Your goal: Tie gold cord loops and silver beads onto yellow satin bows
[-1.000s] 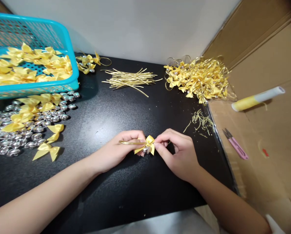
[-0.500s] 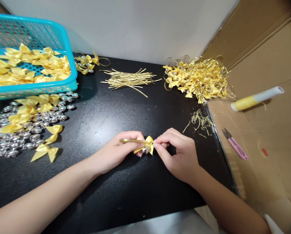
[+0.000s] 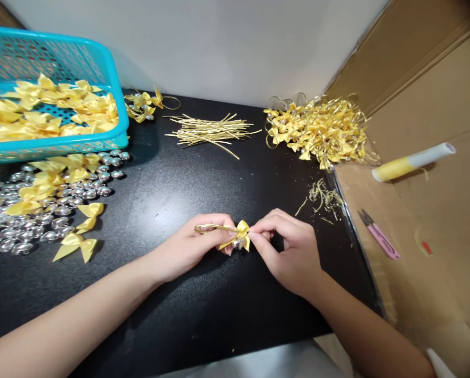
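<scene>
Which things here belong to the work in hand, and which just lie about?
In hand:
left hand and right hand, both pinching the yellow bow
gold loop on that bow

Lying about:
blue basket
silver beads
gold strips
bow pile
pink snips
yellow tube

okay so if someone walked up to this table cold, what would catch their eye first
Probably the two hands at the near middle of the black table: the left hand and right hand pinch one small yellow bow between them. Then the turquoise basket of yellow bows far left, above a spread of silver beads.
</scene>
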Tool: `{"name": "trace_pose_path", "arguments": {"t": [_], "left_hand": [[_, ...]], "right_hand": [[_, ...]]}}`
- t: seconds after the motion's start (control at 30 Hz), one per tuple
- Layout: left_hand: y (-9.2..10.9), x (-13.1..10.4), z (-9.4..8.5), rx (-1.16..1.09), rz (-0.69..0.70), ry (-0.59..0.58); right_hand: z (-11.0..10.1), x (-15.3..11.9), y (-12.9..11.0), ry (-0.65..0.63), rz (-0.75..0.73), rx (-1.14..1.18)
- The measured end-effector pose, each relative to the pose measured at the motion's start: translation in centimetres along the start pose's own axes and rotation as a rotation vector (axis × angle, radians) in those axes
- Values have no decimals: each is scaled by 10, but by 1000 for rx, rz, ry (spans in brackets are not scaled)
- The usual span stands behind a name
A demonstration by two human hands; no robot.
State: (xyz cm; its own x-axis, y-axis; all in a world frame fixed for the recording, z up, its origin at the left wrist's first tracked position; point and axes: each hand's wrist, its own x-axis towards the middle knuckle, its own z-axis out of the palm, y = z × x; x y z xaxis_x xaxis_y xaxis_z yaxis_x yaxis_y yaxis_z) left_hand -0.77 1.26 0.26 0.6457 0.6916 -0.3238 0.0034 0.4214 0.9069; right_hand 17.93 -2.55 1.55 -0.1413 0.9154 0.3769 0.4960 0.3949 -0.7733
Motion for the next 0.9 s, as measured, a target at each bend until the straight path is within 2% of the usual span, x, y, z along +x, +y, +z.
{"name": "trace_pose_path", "arguments": {"t": [0.6, 0.9], "left_hand": [[-1, -1, -1, 13, -15, 13], [1, 0, 0, 59, 6, 17]], "right_hand": [[-3, -1, 1, -20, -27, -51], [-5, -1, 1, -39, -89, -105]]}}
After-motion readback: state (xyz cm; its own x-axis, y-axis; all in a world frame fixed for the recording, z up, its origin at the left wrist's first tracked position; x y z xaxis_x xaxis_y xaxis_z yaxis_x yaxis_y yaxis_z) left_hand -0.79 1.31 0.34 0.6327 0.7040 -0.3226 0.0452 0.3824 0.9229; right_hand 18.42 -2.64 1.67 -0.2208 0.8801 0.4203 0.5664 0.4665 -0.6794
